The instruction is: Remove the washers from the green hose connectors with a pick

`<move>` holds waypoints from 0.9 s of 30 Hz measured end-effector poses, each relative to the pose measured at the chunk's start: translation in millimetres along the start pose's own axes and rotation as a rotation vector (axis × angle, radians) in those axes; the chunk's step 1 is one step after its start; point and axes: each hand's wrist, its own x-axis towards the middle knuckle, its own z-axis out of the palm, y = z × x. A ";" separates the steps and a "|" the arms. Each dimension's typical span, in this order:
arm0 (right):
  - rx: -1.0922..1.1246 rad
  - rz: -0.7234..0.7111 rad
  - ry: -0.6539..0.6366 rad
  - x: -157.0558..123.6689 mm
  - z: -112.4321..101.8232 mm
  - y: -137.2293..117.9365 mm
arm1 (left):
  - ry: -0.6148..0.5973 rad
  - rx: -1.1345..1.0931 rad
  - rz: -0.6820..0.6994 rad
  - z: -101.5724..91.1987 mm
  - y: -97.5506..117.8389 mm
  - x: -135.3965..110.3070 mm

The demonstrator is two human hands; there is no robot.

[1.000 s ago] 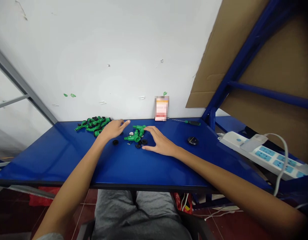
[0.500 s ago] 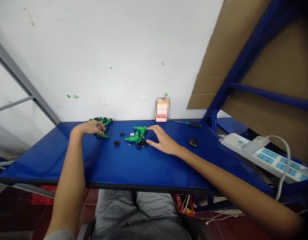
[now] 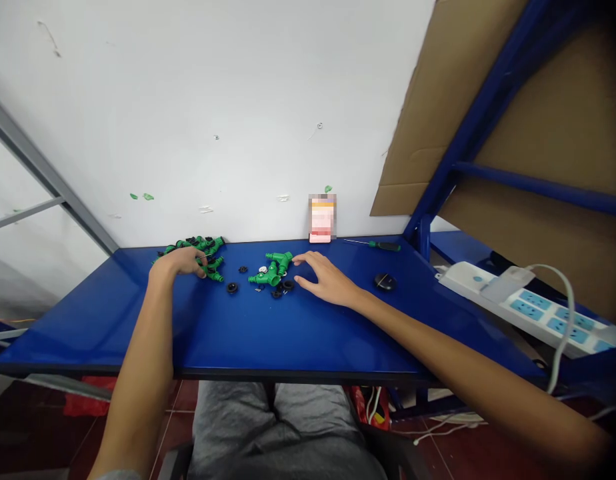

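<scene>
My left hand (image 3: 187, 261) is closed around a thin metal rod-like tool (image 3: 209, 255), most of it hidden by the fingers. It hovers at the near side of a pile of green plastic hose fittings (image 3: 215, 244) with black parts. My right hand (image 3: 322, 277) holds nothing, thumb and fingers apart, just right of two green branched fittings (image 3: 271, 274) lying mid-table. Around these lie a white round piece (image 3: 263, 269), a black ring (image 3: 232, 287), a small black part (image 3: 243, 269) and other black pieces (image 3: 277, 293).
A screwdriver (image 3: 385, 246) with a green and black handle lies at the back right of the blue table (image 3: 228, 340). Nearer sits a round black object (image 3: 385, 282). A blurred upright card (image 3: 321, 220) leans on the wall. A white power strip (image 3: 518, 300) is at the right.
My left hand has moved slightly right and down by the pile, showing more of the fittings behind it. The right hand stays beside the green fittings. The view has shifted a little.
</scene>
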 end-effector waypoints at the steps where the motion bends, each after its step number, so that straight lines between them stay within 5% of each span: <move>1: -0.003 0.000 0.003 0.0 -0.3 0.3 | -0.063 0.046 -0.028 -0.3 3.8 -0.8; 3: -0.010 0.000 0.006 0.0 -0.6 0.7 | -0.214 0.199 -0.095 -3.1 13.3 -3.8; 5: -0.014 -0.003 0.008 -0.3 -0.5 0.8 | -0.232 0.276 -0.083 -8.2 23.5 -8.3; 11: 0.040 -0.008 0.038 -0.2 -0.8 -0.9 | 0.044 0.044 0.138 -12.8 58.7 -23.2; 15: 0.290 0.067 0.075 2.3 -2.2 -2.3 | 0.058 -0.401 0.321 19.7 96.0 -33.0; 20: 0.924 0.215 -0.070 3.6 0.2 -4.1 | -0.008 -0.458 0.451 87.2 137.2 -50.5; 23: 0.985 0.345 -0.043 4.2 -0.2 -3.3 | -0.021 -0.396 0.513 111.9 147.9 -60.7; 27: 0.892 0.441 -0.023 6.6 -20.6 7.3 | -0.057 -0.303 0.604 116.8 150.5 -68.4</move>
